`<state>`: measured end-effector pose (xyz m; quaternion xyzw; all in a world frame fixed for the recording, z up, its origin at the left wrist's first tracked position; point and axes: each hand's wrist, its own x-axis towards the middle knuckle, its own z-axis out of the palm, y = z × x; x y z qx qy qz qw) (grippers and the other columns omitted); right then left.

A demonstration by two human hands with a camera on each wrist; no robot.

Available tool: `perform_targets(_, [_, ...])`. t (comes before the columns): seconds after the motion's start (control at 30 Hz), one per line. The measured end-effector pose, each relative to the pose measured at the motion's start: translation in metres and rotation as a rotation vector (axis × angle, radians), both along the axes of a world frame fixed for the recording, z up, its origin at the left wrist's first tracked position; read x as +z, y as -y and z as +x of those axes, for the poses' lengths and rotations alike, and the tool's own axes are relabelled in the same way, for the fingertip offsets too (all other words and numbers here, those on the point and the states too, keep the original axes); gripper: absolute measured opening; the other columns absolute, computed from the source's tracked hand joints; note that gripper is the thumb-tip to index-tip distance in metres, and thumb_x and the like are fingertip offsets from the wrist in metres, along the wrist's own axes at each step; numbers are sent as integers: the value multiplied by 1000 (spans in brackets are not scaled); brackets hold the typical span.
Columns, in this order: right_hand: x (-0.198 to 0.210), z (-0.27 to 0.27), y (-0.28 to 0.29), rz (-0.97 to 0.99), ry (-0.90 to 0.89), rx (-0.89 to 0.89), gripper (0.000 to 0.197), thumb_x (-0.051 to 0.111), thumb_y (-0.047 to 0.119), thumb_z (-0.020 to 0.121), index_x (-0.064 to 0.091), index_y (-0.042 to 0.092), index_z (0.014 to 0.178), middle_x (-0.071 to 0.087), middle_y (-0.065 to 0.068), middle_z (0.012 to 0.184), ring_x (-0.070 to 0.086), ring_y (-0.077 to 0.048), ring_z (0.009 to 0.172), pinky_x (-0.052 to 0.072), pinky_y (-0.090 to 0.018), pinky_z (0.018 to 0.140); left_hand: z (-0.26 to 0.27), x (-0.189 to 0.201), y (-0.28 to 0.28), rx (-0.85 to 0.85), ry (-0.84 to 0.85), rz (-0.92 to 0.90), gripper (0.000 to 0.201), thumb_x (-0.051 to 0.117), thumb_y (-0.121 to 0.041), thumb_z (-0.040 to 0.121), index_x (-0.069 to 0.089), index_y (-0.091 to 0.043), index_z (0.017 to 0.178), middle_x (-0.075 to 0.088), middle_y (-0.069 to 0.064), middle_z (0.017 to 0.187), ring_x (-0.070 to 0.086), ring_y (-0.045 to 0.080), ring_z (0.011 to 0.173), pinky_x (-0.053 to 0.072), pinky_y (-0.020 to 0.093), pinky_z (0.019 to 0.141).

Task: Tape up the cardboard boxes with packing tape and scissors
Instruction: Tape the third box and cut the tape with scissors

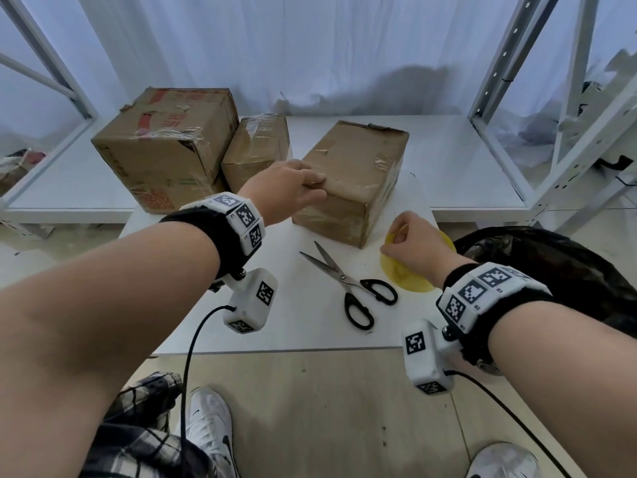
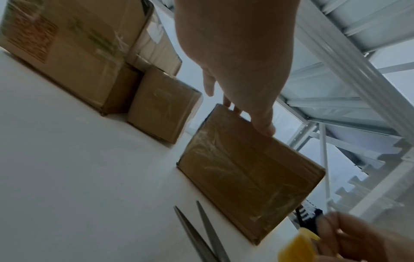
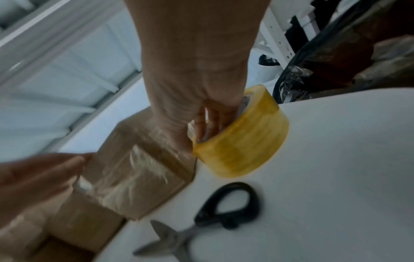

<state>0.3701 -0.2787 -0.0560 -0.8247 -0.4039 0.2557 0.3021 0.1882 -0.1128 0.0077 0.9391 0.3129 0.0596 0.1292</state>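
Note:
A brown cardboard box (image 1: 362, 167) (image 2: 246, 173) (image 3: 134, 168) with old clear tape on it stands in the middle of the white table (image 1: 275, 322). My left hand (image 1: 293, 191) (image 2: 241, 79) rests on its near left top corner, fingers laid over the edge. My right hand (image 1: 410, 243) (image 3: 197, 79) grips a yellow roll of packing tape (image 1: 410, 281) (image 3: 246, 141) just right of the box's near end, with fingers inside the core. Black-handled scissors (image 1: 348, 281) (image 3: 224, 209) lie on the table in front of the box, blades spread apart.
Two more taped cardboard boxes, a large one (image 1: 165, 139) and a smaller one (image 1: 255, 150), stand at the back left. A black plastic bag (image 1: 551, 270) sits right of the table. White metal shelving (image 1: 551, 98) flanks both sides.

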Motion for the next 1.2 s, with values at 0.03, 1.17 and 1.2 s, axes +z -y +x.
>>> perform_targets(0.03, [0, 1, -1, -18, -42, -24, 21, 73, 15, 80, 53, 21, 84, 54, 0, 78, 53, -20, 72, 48, -37, 72, -2, 2, 0, 15, -16, 15, 51, 46, -55, 93, 52, -27, 136, 45, 2, 143, 37, 23, 134, 30, 39, 111])
perform_targets(1.17, [59, 27, -7, 543, -374, -190, 40, 62, -4, 84, 37, 18, 106, 53, -10, 120, 57, -14, 97, 46, -14, 66, -9, -2, -8, 424, 781, -639, 46, 66, -33, 89, 40, -16, 123, 62, 15, 110, 68, 26, 92, 58, 40, 81])
perform_targets(1.2, [61, 28, -6, 575, -379, -208, 43, 61, -5, 85, 35, 18, 110, 51, -10, 122, 57, -12, 99, 48, -13, 67, -7, 2, -9, 442, 855, -651, 41, 66, -34, 88, 43, -16, 117, 62, 15, 110, 68, 25, 93, 58, 38, 84])
